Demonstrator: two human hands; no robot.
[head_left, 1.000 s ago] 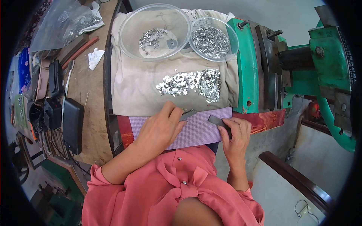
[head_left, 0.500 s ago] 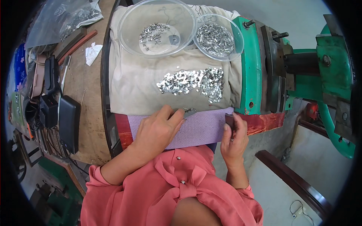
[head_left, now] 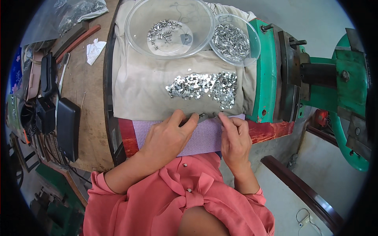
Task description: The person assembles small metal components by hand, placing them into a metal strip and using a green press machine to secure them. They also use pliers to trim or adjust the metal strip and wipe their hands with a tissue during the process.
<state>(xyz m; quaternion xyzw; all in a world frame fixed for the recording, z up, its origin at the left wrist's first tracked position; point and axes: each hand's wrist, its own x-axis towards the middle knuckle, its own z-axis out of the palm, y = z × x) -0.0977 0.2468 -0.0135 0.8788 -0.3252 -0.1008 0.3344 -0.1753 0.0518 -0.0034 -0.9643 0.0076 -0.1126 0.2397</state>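
Observation:
My left hand [head_left: 170,135] is closed, thumb and forefinger pinching a small grey metal block [head_left: 202,117] over the purple checked cloth. Close beside it my right hand [head_left: 236,137] is closed too, its forefinger tip almost at the block. A small dark bit shows by that fingertip, but what the right fingers hold is hidden. Just beyond both hands, a pile of small shiny metal pieces [head_left: 191,86] is spread on the beige cloth [head_left: 138,86]. Part of the purple checked cloth [head_left: 204,137] lies under my hands.
At the back stand a large clear tub [head_left: 136,41] holding some small metal parts and a smaller clear bowl [head_left: 252,55] full of metal pins. A green machine [head_left: 265,78] borders the right. On the left, a wooden table [head_left: 92,129] carries a black case [head_left: 67,129] and a toothbrush [head_left: 63,74].
My right hand has moved left and up to meet the metal block in my left hand. The dark brown block it held no longer shows clearly. The view has shifted slightly.

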